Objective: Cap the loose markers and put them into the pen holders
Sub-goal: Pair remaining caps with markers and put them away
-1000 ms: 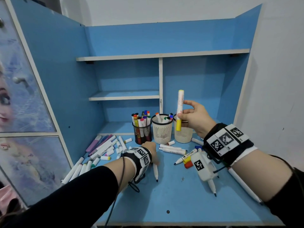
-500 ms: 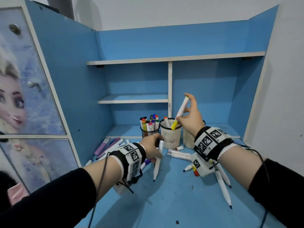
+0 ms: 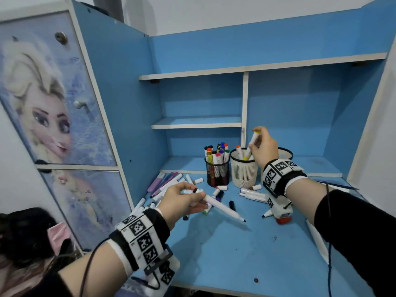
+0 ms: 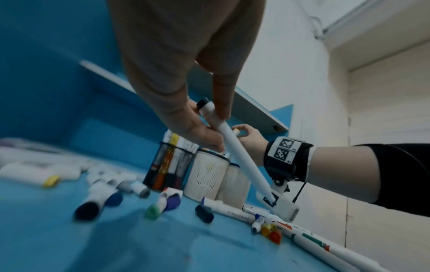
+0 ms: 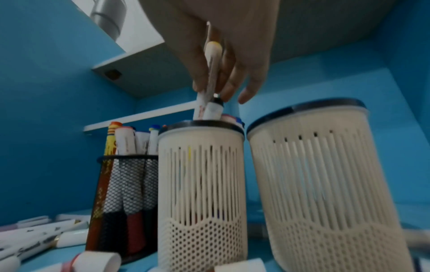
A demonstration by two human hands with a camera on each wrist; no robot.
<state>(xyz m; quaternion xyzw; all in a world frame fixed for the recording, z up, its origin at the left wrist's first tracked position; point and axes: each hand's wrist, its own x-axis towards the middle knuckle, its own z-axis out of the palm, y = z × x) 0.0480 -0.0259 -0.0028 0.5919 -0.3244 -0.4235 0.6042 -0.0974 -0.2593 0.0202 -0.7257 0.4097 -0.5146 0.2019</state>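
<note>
1. Since half a second back: our right hand [image 3: 264,147] has carried the yellow-capped marker [image 3: 252,144] down so its lower end now sits inside the middle white holder [image 3: 243,174]; before that it hung tilted above the rim. Our left hand [image 3: 182,200] has lifted the uncapped white marker [image 3: 222,207] clear of the desk [image 3: 235,254] and swung it nearly level, dark tip pointing right
2. Step in hand, as we read it: drop the capped marker in, then find a cap for the left one
3. Doing it well: keep the yellow one near vertical, steer it into a gap between the markers already in there, release only once the end is well below the rim. The right wrist view shows it going in beside another white barrel, so crowding could tip it
4. Right grip: thumb and fingers pinch the upper barrel just under the yellow cap; one finger hangs loose, touching nothing
5. Left grip: thumb and fingertips closed round the rear end of the uncapped marker, near its dark end plug; most of the barrel sticks out free
6. Next need: a matching cap. Loose caps [image 3: 220,187] lie on the desk in front of the black mesh holder [image 3: 216,173]; a dark one [image 3: 232,205] lies just below the held barrel
7. Outward: the third holder [image 3: 285,154] at far right stands behind our right wrist, contents hidden. More loose markers [image 3: 167,183] piled at the left wall, a few [image 3: 252,195] under the right wrist
</note>
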